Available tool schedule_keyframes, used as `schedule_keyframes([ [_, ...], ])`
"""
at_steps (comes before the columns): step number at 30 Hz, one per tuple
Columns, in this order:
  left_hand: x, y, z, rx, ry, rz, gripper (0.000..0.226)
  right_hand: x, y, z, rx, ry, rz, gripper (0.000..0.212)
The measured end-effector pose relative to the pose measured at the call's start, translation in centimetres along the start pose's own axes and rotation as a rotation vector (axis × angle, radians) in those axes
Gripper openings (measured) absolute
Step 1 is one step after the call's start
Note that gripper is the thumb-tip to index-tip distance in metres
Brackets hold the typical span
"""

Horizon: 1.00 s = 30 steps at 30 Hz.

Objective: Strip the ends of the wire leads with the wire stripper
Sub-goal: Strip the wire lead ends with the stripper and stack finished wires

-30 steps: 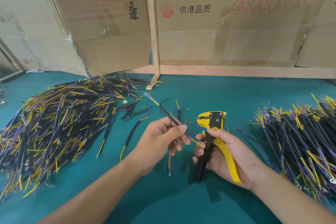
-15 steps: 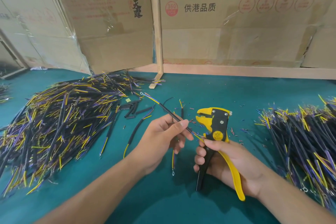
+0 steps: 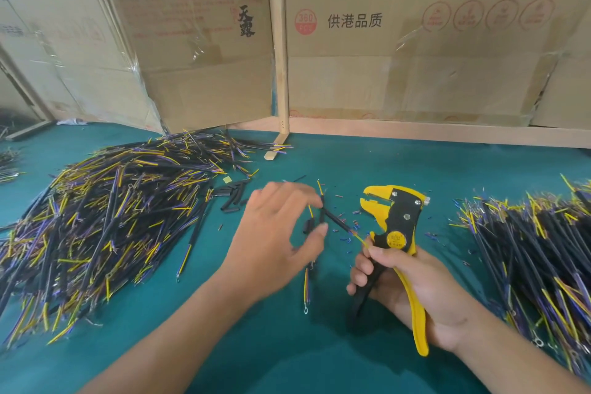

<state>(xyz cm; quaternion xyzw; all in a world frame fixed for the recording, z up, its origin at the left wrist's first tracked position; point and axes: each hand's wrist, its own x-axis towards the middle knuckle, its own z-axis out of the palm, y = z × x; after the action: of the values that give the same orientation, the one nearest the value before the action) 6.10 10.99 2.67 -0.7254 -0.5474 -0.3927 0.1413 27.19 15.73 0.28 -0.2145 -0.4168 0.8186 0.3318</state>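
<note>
Right hand (image 3: 412, 289) grips the yellow-and-black wire stripper (image 3: 396, 227) by its handles and pinches the wire lead (image 3: 340, 223) just left of that grip; left hand (image 3: 278, 233), fingers loosely spread, holds nothing above the worktop (image 3: 287, 345)

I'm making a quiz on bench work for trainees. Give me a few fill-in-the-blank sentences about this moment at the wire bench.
1. The right hand grips a wire stripper with black and ____ handles.
2. The table is covered in a ____ cloth.
3. Behind the table stand ____ boxes with printed characters.
4. The thumb of the right hand pins the yellow end of a black wire lead against the ____.

Missing words: yellow; green; cardboard; wire stripper
</note>
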Motion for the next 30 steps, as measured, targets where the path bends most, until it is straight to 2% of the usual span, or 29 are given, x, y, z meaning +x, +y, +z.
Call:
schedule_keyframes([
  [3,-0.2,-0.2,0.1,-0.019,-0.183,-0.004,0.035,-0.1,-0.1,0.2,0.026,-0.014,0.007,0.009],
  [7,-0.6,0.1,0.4,-0.254,-0.207,-0.073,0.016,-0.2,-0.3,0.4,0.069,-0.009,-0.012,0.006],
  [9,-0.6,0.6,0.6,-0.414,-0.216,-0.154,0.010,-0.3,-0.3,0.4,0.077,-0.002,-0.016,0.010],
  [13,-0.6,1.6,0.8,-0.682,-0.314,-0.367,0.018,-0.2,-0.3,0.5,0.095,0.022,0.002,0.012],
  [16,-0.6,1.5,1.1,-0.801,-0.356,-0.464,0.020,0.0,-0.2,0.4,0.131,0.030,0.008,0.012],
  [21,-0.5,1.2,1.0,-0.855,-0.335,-0.518,0.021,0.3,-0.2,0.0,0.157,0.040,-0.009,0.008],
  [26,-0.2,1.2,0.7,-1.096,-0.271,-0.709,0.028,0.5,0.0,0.0,0.149,0.082,0.009,0.009],
  [30,0.0,1.0,0.3,-1.223,-0.192,-0.827,0.023,0.4,0.1,0.2,0.129,0.086,0.034,0.010],
])
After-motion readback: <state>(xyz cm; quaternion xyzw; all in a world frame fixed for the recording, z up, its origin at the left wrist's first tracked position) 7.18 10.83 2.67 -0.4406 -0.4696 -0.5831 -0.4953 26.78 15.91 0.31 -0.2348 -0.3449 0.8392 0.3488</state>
